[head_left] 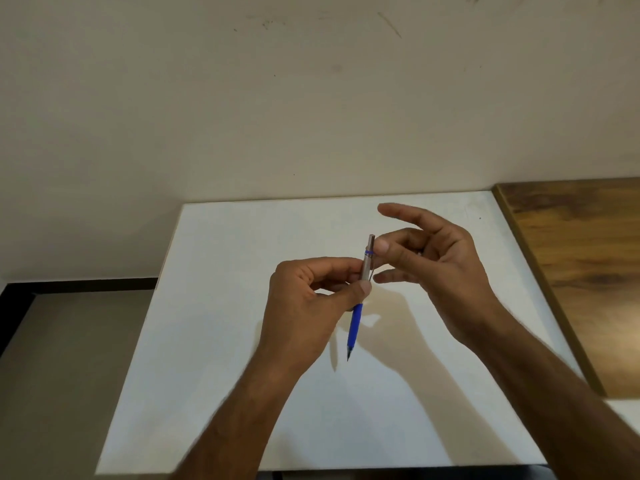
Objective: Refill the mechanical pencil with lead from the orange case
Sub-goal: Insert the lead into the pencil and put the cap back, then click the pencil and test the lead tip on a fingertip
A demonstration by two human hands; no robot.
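Note:
A mechanical pencil (356, 322) with a silver barrel, a blue ring and a blue grip is held nearly upright above the white table (221, 341), tip pointing down. My left hand (311, 306) pinches the silver barrel at its middle. My right hand (433, 268) hovers beside the pencil's top end. Its thumb tip rests against the barrel by the blue ring, and its other fingers are spread apart. No orange case is visible anywhere in the head view.
A brown wooden surface (585, 271) adjoins the table on the right. A pale wall rises right behind the table's far edge. Grey floor (62, 358) lies beyond the left edge.

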